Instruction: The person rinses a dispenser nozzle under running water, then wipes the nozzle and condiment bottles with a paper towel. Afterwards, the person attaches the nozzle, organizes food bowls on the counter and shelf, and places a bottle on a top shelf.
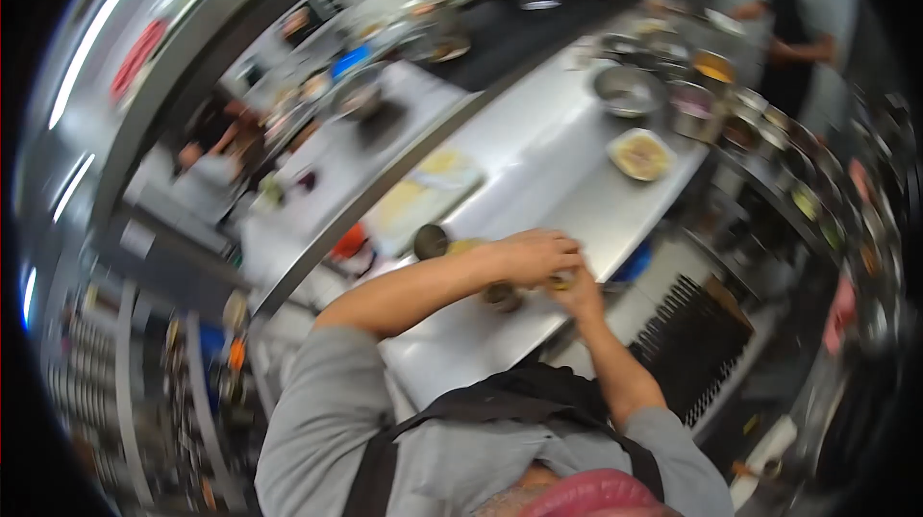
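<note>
Over the steel counter (524, 185), my left hand (536, 257) and my right hand (580, 294) come together. Between them shows a small yellowish container (561, 280), mostly covered by fingers and blurred. My left hand closes over its top, while my right hand grips it from the side. Just below my left forearm stands a small dark jar (502, 298). Beyond that forearm is a dark round container (431, 241), with something yellowish partly hidden beside it.
A white bowl of food (641, 155) and a metal bowl (627, 91) sit further along the counter. A cutting board (433, 192) with yellow pieces lies across the metal rail (385, 192). People stand at far right (793, 46) and left (213, 156). A black rack (687, 349) is at lower right.
</note>
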The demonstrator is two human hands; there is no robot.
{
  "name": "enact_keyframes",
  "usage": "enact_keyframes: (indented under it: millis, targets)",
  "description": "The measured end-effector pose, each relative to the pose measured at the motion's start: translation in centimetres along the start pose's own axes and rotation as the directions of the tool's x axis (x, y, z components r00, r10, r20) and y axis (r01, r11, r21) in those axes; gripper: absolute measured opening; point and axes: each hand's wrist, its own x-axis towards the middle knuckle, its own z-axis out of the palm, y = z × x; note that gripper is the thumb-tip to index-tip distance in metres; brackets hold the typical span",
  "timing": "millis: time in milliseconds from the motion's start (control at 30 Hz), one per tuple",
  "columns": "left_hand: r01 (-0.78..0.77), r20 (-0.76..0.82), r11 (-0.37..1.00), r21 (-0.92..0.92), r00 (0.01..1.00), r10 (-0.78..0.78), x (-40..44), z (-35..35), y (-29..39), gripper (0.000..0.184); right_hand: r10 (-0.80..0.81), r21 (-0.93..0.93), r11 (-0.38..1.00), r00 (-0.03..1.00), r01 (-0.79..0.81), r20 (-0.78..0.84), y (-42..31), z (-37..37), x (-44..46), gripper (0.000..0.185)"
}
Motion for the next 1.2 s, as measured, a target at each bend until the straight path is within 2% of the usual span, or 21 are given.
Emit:
enact_keyframes:
  millis: [67,167,233,267,333,433,467,500,567,633,700,733,833,867,933,967,1033,1067,1100,1167,1200]
  targets:
    - [0.014,-0.059,0.999,0.030,0.998,-0.013,-0.1,0.4,-0.3,0.060,0.096,0.003,0.995,0.994,-0.096,0.055,-0.2,-0.1,0.2,0.075]
    - [0.214,-0.078,0.973,-0.083,0.972,-0.221,0.3,-0.7,-0.6,0.057,0.001,0.062,0.998,0.999,0.002,-0.038,0.9,0.3,0.3,0.080]
    - [0.455,-0.050,0.882,-0.119,0.885,-0.463,1.0,-1.7,-0.7,0.039,-0.025,0.077,0.997,0.999,0.027,-0.032,0.4,-0.2,0.3,0.080]
    - [0.455,-0.048,0.882,-0.120,0.885,-0.463,1.2,-2.2,-0.2,0.039,-0.036,0.069,0.997,0.999,0.039,-0.039,0.1,-0.4,0.2,0.079]
    - [0.713,0.011,0.675,-0.190,0.689,-0.725,1.7,-2.8,1.5,0.041,0.003,0.044,0.999,1.000,-0.002,-0.020,-0.3,-0.4,0.3,0.076]
    - [0.626,0.067,0.772,-0.107,0.780,-0.623,1.9,-0.6,1.3,0.049,0.010,-0.007,1.000,1.000,-0.010,0.009,1.1,0.2,0.1,0.076]
    - [0.558,0.088,0.827,-0.069,0.829,-0.552,1.9,-0.7,1.2,0.047,0.039,0.121,0.992,0.999,-0.041,0.022,2.4,1.0,0.0,0.066]
    - [0.537,0.124,0.843,-0.030,0.839,-0.530,2.1,-1.2,1.6,0.043,-0.041,0.121,0.991,0.997,0.049,-0.067,1.6,0.7,-0.3,0.069]
    - [0.494,0.150,0.869,0.016,0.859,-0.490,2.6,-1.4,1.6,0.042,-0.044,0.045,0.998,0.998,0.047,-0.047,1.2,-0.2,0.0,0.078]
    - [0.051,0.040,0.998,0.040,0.998,-0.053,1.4,-1.2,0.7,0.042,-0.058,0.014,0.998,0.998,0.058,-0.005,0.9,-0.5,0.5,0.081]
    - [0.040,-0.098,0.997,0.064,0.995,-0.033,0.7,-1.7,1.1,0.039,-0.008,0.053,0.999,0.993,0.002,0.117,0.0,-0.8,0.5,0.081]
    - [0.002,-0.218,0.995,0.099,0.976,0.020,0.5,-1.9,1.3,0.036,-0.052,0.147,0.988,0.999,0.053,-0.013,0.1,-0.3,0.2,0.079]
    - [0.315,-0.361,0.949,0.027,0.888,-0.284,1.7,-2.1,1.6,0.034,-0.069,0.079,0.995,0.997,0.067,0.026,0.4,0.7,0.5,0.077]
    - [0.336,-0.369,0.942,0.017,0.877,-0.306,1.1,-2.2,2.2,0.034,-0.029,0.105,0.994,0.999,0.027,0.025,-0.8,0.2,0.3,0.073]
    - [0.563,-0.309,0.823,-0.072,0.772,-0.556,1.8,-2.3,3.4,0.038,0.042,0.112,0.993,0.998,-0.038,-0.036,-0.9,-0.1,0.1,0.069]
    - [0.615,-0.245,0.773,-0.156,0.734,-0.634,1.8,-1.5,3.3,0.042,0.029,0.073,0.997,0.997,-0.035,0.074,0.2,0.5,0.5,0.070]
    - [0.594,-0.380,0.798,-0.100,0.719,-0.582,1.3,-1.4,4.7,0.047,0.001,-0.035,0.999,0.987,0.004,0.160,1.5,0.0,0.4,0.069]
    - [0.534,-0.396,0.843,0.065,0.789,-0.469,0.9,-1.6,4.8,0.049,-0.027,-0.107,0.993,0.988,0.044,0.155,1.3,0.1,0.7,0.068]
    - [0.546,-0.400,0.835,0.068,0.782,-0.479,1.0,-0.6,4.1,0.051,-0.049,-0.042,0.998,0.997,0.051,0.057,1.4,0.4,0.6,0.071]
    - [0.638,-0.101,0.768,0.046,0.768,-0.632,2.0,-1.3,3.6,0.050,-0.039,0.004,0.999,0.999,0.039,-0.013,0.7,-0.3,-0.1,0.076]
    - [0.602,-0.094,0.796,0.066,0.798,-0.595,2.2,-0.5,2.9,0.048,-0.011,-0.006,1.000,1.000,0.011,0.010,-0.2,-1.1,-0.2,0.078]
